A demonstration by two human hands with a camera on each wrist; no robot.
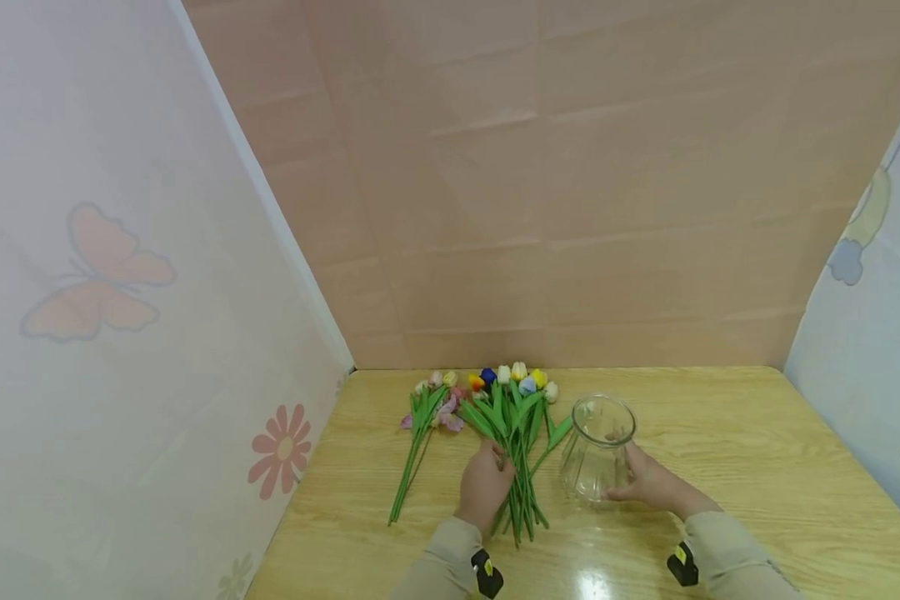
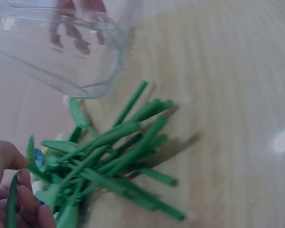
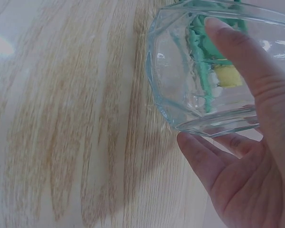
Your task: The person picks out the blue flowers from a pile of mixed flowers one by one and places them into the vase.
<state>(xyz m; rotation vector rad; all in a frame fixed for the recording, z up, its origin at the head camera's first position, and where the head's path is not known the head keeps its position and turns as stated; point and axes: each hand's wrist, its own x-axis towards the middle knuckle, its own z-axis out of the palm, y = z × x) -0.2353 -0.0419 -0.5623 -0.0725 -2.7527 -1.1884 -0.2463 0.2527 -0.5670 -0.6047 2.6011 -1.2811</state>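
Note:
A bunch of artificial tulips (image 1: 521,433) lies on the table, its mixed blossoms toward the back wall and its green stems (image 2: 128,156) fanned toward the front. My left hand (image 1: 487,479) is at the left side of the bunch. In the left wrist view, the thumb and fingers of that left hand (image 2: 14,190) pinch a thin green piece of the tulips. To the right, a clear faceted glass vase (image 1: 596,454) has its mouth up. My right hand (image 1: 648,479) grips it from the right, thumb across its wall and fingers beneath or behind, as the right wrist view shows.
A smaller group of artificial flowers (image 1: 423,425), pink, yellow and purple, lies left of the tulips. The wooden table (image 1: 757,467) meets a brown back wall (image 1: 570,208) and printed side panels (image 1: 157,375).

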